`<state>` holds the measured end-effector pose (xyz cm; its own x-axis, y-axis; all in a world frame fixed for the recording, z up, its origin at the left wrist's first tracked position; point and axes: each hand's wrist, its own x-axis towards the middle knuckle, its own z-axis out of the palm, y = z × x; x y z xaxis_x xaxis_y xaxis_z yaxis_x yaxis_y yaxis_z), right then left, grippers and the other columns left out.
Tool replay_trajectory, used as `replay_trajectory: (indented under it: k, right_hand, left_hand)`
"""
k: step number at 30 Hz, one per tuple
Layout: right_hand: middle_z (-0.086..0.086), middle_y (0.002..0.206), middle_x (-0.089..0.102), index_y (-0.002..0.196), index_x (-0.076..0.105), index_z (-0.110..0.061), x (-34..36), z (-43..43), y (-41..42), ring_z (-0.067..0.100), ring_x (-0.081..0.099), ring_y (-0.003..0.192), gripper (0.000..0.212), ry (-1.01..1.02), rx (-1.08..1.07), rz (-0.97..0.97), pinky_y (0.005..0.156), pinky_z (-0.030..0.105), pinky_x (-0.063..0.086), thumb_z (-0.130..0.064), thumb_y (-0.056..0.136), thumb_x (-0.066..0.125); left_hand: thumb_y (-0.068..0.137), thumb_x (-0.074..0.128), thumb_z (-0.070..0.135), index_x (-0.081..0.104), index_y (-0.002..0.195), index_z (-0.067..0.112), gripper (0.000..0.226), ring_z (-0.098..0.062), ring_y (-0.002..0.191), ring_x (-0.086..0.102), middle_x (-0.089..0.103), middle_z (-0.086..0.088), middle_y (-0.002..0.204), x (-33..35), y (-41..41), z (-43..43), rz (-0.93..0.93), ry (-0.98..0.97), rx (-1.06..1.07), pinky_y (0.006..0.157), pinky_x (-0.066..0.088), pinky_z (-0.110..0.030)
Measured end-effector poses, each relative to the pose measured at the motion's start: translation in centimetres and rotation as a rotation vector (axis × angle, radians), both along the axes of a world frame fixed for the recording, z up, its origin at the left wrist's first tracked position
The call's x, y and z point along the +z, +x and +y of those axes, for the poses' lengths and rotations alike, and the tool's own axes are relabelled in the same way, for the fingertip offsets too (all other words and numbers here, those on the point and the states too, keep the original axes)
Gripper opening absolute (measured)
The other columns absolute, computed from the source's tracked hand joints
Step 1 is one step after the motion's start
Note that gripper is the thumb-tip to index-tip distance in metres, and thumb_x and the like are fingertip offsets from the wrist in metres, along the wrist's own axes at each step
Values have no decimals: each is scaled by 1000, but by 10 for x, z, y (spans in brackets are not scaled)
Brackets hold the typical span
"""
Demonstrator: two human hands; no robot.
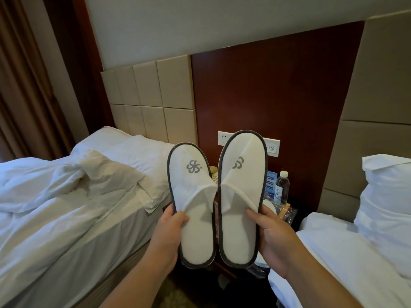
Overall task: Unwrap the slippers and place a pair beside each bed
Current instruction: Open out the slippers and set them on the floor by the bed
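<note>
Hands come first, nearest the camera: the left hand (171, 230) is clamped on the heel half of the left slipper (192, 203), thumb pressed on its insole, and the right hand (270, 232) grips the right slipper (242, 196) the same way at its outer edge. Both slippers are bare of wrapping and held upright side by side, almost touching at mid-length. Their long axes run from heels near the wrists up to toes pointing far, toward the wall, so the toe ends lie away from each grip.

Left of them is the left bed (66, 207), rumpled; right of them the right bed (347, 252) with its pillow (387, 196). Behind the slippers, between the beds, a nightstand is mostly hidden; a water bottle (282, 185) stands on it. Farther still is the socket panel (272, 147).

Each hand is equally near its own bed, so the pair could be lowered to the floor gap on either side.
</note>
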<state>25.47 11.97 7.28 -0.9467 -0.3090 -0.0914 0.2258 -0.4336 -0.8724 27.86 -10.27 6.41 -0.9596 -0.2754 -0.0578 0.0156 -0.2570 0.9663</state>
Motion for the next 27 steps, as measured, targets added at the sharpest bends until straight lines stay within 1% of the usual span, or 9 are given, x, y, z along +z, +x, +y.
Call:
replay_trajectory:
  k: [4, 10, 14, 16, 20, 21, 23, 25, 27]
  right_hand:
    - [11, 114, 71, 121, 63, -20, 1, -6, 5, 31, 69, 100, 32, -53, 50, -26, 75, 44, 57, -21, 89, 60]
    - [17, 119, 67, 121, 65, -16, -2, -23, 13, 36, 64, 109, 36, -102, 154, -56, 95, 53, 49, -21, 85, 65]
    - [16, 111, 71, 111, 71, -18, 0, -33, 17, 33, 69, 97, 25, -32, 153, -45, 74, 42, 57, -17, 87, 63]
    - [16, 109, 72, 111, 71, -17, 0, -36, 18, 34, 70, 95, 24, -13, 105, -44, 72, 40, 56, -18, 89, 63]
    - [9, 105, 74, 109, 71, -22, -3, -40, 15, 34, 69, 96, 20, 99, -65, 3, 83, 48, 55, -22, 90, 64]
    - [5, 103, 74, 108, 71, -26, -4, -41, 14, 33, 68, 97, 19, 171, -114, 13, 87, 51, 54, -27, 90, 64]
    - [-3, 101, 74, 103, 71, -36, -4, -42, 12, 28, 67, 98, 16, 291, -187, 40, 90, 52, 52, -36, 89, 65]
    - [-7, 101, 74, 101, 70, -42, -4, -45, 11, 23, 67, 98, 15, 348, -222, 86, 89, 49, 53, -42, 88, 63]
    - [-11, 101, 73, 104, 68, -45, -4, -50, 12, 16, 66, 97, 16, 396, -254, 128, 86, 43, 55, -46, 90, 59]
  left_hand:
    - [84, 54, 11, 66, 113, 27, 35, -25, 85, 75, 77, -4, 97, -2, 0, 3, -33, -39, -23, 63, 60, -37]
    - [98, 48, 17, 63, 120, 31, 30, -26, 98, 73, 76, -4, 109, 0, 1, 16, -48, -20, -113, 83, 59, -46]
    - [102, 42, 27, 74, 108, 37, 34, -27, 97, 73, 76, -8, 108, 3, 6, 30, -37, 22, -209, 71, 61, -36]
    - [101, 43, 32, 75, 100, 42, 34, -24, 95, 74, 77, -6, 105, 7, 8, 33, -32, -11, -242, 70, 61, -32]
    - [94, 52, 41, 60, 122, 37, 29, -18, 104, 67, 71, 1, 115, 2, 3, 30, -53, -242, -32, 90, 56, -43]
    - [93, 53, 41, 59, 116, 40, 23, -12, 100, 66, 70, 3, 111, 1, 4, 29, -22, -304, 67, 88, 55, -41]
    - [86, 55, 49, 59, 95, 45, 11, -3, 80, 65, 68, 8, 93, 5, 12, 31, 110, -451, 143, 72, 55, -28]
    - [79, 51, 60, 58, 93, 48, 20, -2, 65, 62, 68, 8, 82, 9, 18, 37, 163, -626, 20, 56, 52, -18]
    - [81, 48, 59, 52, 106, 58, 25, -5, 63, 64, 68, 7, 77, 13, 22, 47, 87, -779, -170, 56, 54, -21]
